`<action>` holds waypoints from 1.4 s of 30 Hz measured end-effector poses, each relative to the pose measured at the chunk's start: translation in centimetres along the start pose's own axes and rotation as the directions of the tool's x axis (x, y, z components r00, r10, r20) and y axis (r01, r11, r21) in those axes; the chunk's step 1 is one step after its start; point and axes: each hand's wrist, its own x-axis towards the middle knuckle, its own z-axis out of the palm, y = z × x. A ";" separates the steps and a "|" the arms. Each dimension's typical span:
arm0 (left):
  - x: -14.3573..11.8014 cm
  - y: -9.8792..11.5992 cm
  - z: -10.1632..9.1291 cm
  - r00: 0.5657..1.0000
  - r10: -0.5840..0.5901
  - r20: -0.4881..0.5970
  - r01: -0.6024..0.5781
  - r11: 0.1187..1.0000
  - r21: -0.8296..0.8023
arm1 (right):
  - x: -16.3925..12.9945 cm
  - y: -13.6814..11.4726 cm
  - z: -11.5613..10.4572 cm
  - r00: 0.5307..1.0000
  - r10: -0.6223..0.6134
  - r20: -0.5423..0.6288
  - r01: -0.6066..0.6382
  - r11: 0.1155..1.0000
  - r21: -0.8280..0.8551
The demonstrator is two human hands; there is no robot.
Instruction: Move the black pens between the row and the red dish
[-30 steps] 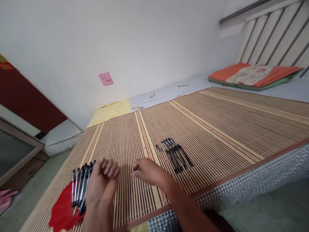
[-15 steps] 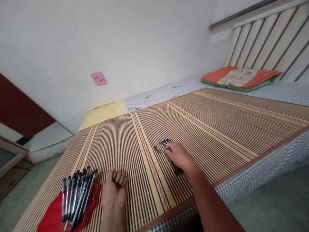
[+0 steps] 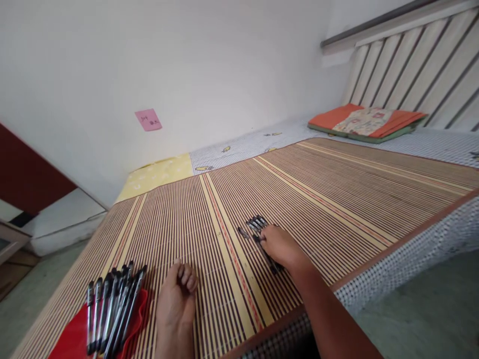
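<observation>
My right hand (image 3: 280, 246) lies palm down over a small row of dark pens (image 3: 256, 223) on the striped bamboo mat (image 3: 337, 199), its fingers curled over one of them; whether a pen is gripped is hidden. One loose pen (image 3: 244, 233) lies just left of the row. My left hand (image 3: 178, 294) rests on the mat near its front edge, fingers curled with nothing in them. To its left, several black-capped pens (image 3: 111, 309) lie side by side on a red sheet (image 3: 71, 339).
The mat covers a bed along a white wall with a pink note (image 3: 148, 119). A folded orange and green cloth (image 3: 364, 121) lies at the far right by the slatted headboard (image 3: 411, 65). Grey floor shows beyond the bed's checked front edge (image 3: 430, 244).
My right hand has moved from the middle of the mat out to the row of dark pens and settled on them. The left hand stayed near the front edge; the view shifted rightward.
</observation>
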 end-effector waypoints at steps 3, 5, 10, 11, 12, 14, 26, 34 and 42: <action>0.0 -0.4 -0.2 1.000 0.000 0.012 -0.001 0.999 0.033 | -0.2 -0.3 0.2 0.998 -0.034 0.046 0.033 0.999 0.017; 0.1 -0.5 -0.3 1.000 0.007 0.016 -0.008 0.999 0.053 | -0.2 -0.6 0.4 0.995 -0.073 0.064 0.071 0.997 0.033; 0.2 -0.7 -0.3 0.998 0.052 0.036 -0.055 0.993 0.100 | -0.2 -1.2 1.7 0.991 -0.116 0.074 0.113 0.993 0.040; 0.1 -0.8 -0.3 0.997 0.067 0.037 -0.071 0.991 0.111 | -0.2 -1.5 2.0 0.990 -0.112 0.086 0.109 0.993 0.041; 0.1 -0.9 -0.3 0.996 0.085 0.036 -0.089 0.988 0.125 | -0.3 -1.7 2.1 0.989 -0.106 0.105 0.102 0.994 0.041; 0.1 -1.1 -0.4 0.991 0.126 0.035 -0.130 0.977 0.167 | -0.5 -2.4 2.3 0.986 -0.093 0.140 0.089 0.996 0.028; -0.5 -3.5 -0.2 0.938 -0.071 0.340 -0.232 0.602 0.764 | -1.1 -4.3 2.6 0.976 -0.143 0.163 0.142 0.990 0.023; -0.4 -5.3 0.2 0.948 -0.066 0.310 -0.185 0.681 0.709 | -0.3 -3.7 4.8 0.980 -0.187 0.073 0.183 0.981 0.062; -1.5 -4.3 0.9 0.925 -0.216 0.313 0.017 0.845 0.534 | 0.2 -4.7 5.0 0.970 -0.243 0.018 0.166 0.713 0.682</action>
